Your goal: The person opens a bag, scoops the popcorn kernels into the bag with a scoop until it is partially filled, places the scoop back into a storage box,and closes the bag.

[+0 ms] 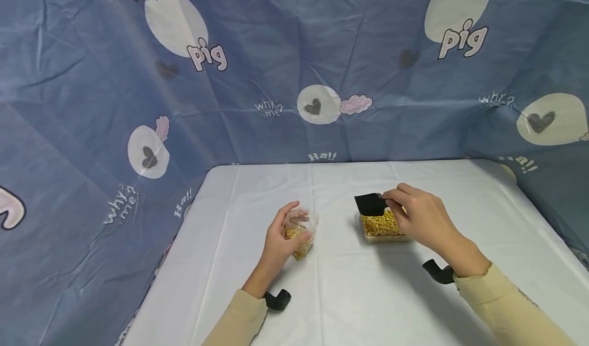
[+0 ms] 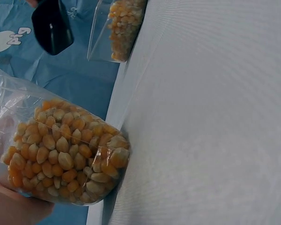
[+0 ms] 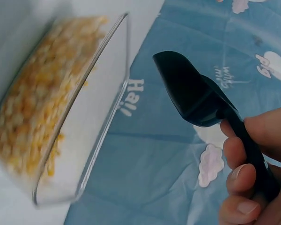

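Observation:
My left hand (image 1: 279, 239) grips a clear plastic bag (image 1: 301, 244) with its fingers and thumb around the sides. In the left wrist view, the corn kernels (image 2: 61, 152) fill the bottom of the bag, which stands at the white tabletop. My right hand (image 1: 422, 219) holds a small black scoop (image 1: 369, 205) by its handle, the fingers curled round it. That scoop's bowl (image 3: 178, 82) shows no kernels inside. Below the scoop stands a clear rectangular container (image 1: 385, 238), holding corn kernels (image 3: 42, 93) with its upper walls bare.
A white cloth (image 1: 349, 295) covers the table. Behind and beside it hangs a blue printed curtain (image 1: 257, 44). Black curved mounts (image 1: 278, 300) sit at both wrists, beside cream sleeves (image 1: 508, 300). Between the bag and the container lies a stretch of white cloth.

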A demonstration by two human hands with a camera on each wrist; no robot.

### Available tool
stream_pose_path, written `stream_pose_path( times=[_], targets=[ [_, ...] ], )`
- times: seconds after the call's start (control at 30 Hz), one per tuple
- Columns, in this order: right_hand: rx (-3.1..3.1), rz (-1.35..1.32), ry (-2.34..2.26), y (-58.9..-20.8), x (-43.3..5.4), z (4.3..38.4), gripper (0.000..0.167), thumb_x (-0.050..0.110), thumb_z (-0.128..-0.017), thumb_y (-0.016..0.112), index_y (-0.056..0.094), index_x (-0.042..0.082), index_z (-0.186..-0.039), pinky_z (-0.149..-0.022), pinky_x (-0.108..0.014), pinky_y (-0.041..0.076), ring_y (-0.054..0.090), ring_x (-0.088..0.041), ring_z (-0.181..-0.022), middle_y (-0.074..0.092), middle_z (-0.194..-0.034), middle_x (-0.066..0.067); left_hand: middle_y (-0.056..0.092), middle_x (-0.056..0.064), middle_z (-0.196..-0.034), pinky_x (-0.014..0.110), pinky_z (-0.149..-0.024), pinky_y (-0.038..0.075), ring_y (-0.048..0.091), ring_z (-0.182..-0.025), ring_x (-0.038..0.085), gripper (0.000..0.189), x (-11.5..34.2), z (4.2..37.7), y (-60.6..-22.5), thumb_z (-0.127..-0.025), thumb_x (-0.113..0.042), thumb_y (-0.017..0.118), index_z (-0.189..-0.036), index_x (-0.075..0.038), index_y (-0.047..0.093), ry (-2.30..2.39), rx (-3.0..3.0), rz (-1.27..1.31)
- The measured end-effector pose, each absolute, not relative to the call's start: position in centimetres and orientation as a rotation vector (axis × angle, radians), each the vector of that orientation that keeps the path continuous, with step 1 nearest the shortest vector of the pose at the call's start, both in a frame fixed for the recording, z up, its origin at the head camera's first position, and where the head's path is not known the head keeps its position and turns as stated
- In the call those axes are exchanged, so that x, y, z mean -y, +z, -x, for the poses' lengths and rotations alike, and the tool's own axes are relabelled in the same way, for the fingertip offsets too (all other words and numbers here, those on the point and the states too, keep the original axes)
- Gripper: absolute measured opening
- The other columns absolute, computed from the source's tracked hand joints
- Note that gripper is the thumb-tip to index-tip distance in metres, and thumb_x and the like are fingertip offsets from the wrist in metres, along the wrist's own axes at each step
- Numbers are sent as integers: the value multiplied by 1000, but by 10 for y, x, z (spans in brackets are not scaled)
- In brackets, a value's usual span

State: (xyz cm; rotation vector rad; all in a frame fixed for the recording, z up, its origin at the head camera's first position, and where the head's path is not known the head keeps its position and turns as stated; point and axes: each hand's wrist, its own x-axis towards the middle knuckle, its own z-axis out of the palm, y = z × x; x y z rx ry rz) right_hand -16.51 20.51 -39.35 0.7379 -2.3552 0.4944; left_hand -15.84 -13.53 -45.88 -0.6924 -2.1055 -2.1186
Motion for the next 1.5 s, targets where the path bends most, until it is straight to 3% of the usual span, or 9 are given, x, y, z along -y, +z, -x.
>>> stream_pose_path(
  times=[0.23,0.57,0.7,0.83,1.03,1.2,1.3,1.5],
  targets=[
    [2414,-767,414,-393,-221,166,18,-2,-84,70,75,13,-93,-44,-25,34,41,-3,-52,59,-78,9,55,28,-134,63,-108,32,52,-124,45,72,137,162,-463,-88,5,73,-150,-10,39,-2107,2098,718],
    [2529,-831,263,-398,-242,166,15,3,-84,76,75,11,-96,-45,-24,35,40,-3,-54,49,-74,9,58,15,-136,57,-109,36,55,-125,34,74,140,172,-484,-90,1,74,-151,-20,40,-2074,2106,728],
    [2513,-886,159,-401,-250,167,21,-4,-79,77,72,11,-93,-44,-23,30,36,-5,-54,44,-72,7,58,13,-136,57,-109,36,55,-125,34,73,140,172,-484,-90,1,74,-151,-21,40,-2081,2103,727],
    [2460,-948,27,-403,-258,167,30,-16,-72,70,64,9,-86,-42,-25,26,35,-12,-56,41,-74,1,57,16,-136,58,-108,36,54,-125,37,74,139,170,-481,-89,5,72,-151,-19,40,-2076,2114,717],
    [2383,-1010,-99,-406,-264,168,33,-22,-68,68,58,7,-81,-39,-28,27,38,-19,-57,45,-77,-7,54,26,-136,63,-107,33,52,-125,44,76,139,170,-480,-88,8,71,-152,-13,37,-2082,2107,723],
    [2403,-1010,-96,-407,-265,166,32,-21,-68,62,54,9,-76,-40,-27,25,33,-16,-55,41,-74,-5,57,15,-136,51,-108,39,54,-125,34,75,139,171,-481,-89,6,72,-152,-19,39,-2080,2120,708],
    [2446,-990,-75,-406,-264,164,33,-20,-67,65,56,10,-76,-41,-27,26,32,-14,-54,40,-73,-3,58,10,-136,44,-107,41,55,-125,31,73,139,171,-482,-90,1,74,-151,-22,40,-2078,2120,718],
    [2545,-948,-4,-402,-260,160,29,-15,-69,69,62,11,-79,-42,-26,25,28,-9,-51,36,-68,4,58,9,-135,44,-107,41,55,-124,32,72,140,171,-482,-90,-3,75,-151,-22,40,-2087,2103,736]
  ],
)
